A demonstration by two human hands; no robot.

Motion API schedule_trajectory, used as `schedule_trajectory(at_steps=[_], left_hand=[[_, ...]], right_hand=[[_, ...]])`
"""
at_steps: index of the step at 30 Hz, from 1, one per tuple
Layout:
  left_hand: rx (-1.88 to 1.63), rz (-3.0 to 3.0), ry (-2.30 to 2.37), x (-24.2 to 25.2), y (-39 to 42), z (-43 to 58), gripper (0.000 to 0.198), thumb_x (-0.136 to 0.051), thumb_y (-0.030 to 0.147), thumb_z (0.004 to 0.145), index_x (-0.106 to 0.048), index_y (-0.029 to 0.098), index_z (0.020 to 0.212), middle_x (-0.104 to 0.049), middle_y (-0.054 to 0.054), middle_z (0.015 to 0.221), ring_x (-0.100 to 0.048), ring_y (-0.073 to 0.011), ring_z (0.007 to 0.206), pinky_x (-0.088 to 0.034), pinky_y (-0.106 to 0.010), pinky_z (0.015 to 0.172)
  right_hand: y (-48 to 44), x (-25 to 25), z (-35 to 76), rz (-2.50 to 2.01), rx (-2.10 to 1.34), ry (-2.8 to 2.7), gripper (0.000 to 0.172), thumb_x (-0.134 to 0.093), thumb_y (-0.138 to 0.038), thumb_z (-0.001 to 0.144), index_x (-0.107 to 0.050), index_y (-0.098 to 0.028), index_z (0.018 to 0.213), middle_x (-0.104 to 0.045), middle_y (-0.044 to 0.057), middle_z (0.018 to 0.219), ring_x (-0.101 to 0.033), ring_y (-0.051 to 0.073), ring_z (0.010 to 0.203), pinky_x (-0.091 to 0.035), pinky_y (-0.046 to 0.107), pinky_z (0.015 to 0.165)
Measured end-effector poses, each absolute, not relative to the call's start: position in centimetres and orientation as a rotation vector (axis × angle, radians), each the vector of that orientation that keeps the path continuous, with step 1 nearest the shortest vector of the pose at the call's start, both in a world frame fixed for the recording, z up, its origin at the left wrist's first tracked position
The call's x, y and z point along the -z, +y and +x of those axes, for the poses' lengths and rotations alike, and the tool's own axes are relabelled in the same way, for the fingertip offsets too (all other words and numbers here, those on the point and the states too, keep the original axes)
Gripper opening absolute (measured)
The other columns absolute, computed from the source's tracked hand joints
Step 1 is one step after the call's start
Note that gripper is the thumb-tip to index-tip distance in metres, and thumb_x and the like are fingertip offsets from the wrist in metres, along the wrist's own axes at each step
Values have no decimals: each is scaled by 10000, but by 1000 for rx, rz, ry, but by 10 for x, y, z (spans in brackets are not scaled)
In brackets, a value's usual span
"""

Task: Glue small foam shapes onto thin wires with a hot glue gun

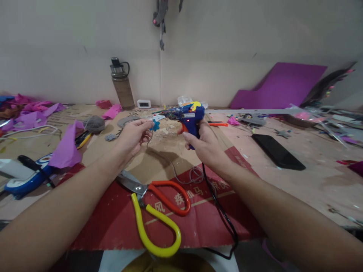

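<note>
My right hand [205, 141] is wrapped round the handle of a blue hot glue gun [190, 122], its small red light on and its nozzle pointing left. A long translucent glue stick [249, 111] sticks out of the gun's back. Between the fingertips of my left hand [136, 136] is a small blue felt flower [155, 125], just left of the nozzle and apart from it. Grey yarn [167, 158] trails from beneath the flower to a loose coil on the cardboard. Below my hands lie scissors [139, 189] with one red and one yellow handle, blades partly under my left forearm.
Cardboard [113, 223] covers the table's front middle. A bottle [122, 85] and small white digital clock [143, 104] stand by the wall. A black phone [278, 151] lies right; purple felt [66, 149] and a grey yarn ball [95, 124] lie left. The gun's black cord [219, 204] hangs over the front edge.
</note>
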State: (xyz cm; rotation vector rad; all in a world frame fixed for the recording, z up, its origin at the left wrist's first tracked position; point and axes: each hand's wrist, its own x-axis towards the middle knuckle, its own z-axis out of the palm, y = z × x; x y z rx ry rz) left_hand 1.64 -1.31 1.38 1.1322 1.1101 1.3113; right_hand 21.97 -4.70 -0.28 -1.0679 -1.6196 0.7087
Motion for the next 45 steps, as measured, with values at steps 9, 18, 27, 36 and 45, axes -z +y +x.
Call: schedule_trajectory(at_steps=[9,18,27,36,45], left_hand=[[-1515,1570,1354,-8,-14,16,83,-758,207,648,-693,173,686,-619,2,622,-497,-107,580,-332,-212,515],[-1526,1926,1318,-13,-22,17,99,-686,188,726,-730,185,814,-658,-17,728,-527,-128,652,-403,-233,635],[-1486,1865,1332,-18,-27,16,209,-681,145,664,-758,183,854,-693,-27,762,-566,-138,655,-421,-237,618],[-1360,1838,1361,-15,-25,21,139,-642,187,722,-703,153,842,-685,-22,709,-633,-130,571,-457,-227,506],[-1282,1597,1103,-12,-27,28,165,-703,283,757,-664,135,819,-684,-36,703,-711,-168,624,-570,-237,523]], right_hand=[[-19,1,240,-1680,-814,-1682,163,-612,-254,798,-486,-240,696,-585,7,547,-572,188,494,-441,322,535],[-35,-11,229,-1521,-281,-1757,228,-527,-378,891,-509,-218,729,-619,52,748,-604,212,777,-459,364,765],[-37,-15,155,-1031,-1281,-1238,382,-711,-288,751,-399,-225,962,-649,0,829,-672,143,789,-512,312,791],[-27,6,161,-903,-1134,-1316,190,-643,-263,786,-482,-219,877,-523,-98,630,-559,82,464,-457,223,473],[-27,4,173,-969,-782,-1453,119,-585,-277,847,-536,-209,763,-486,-54,645,-431,78,537,-368,232,490]])
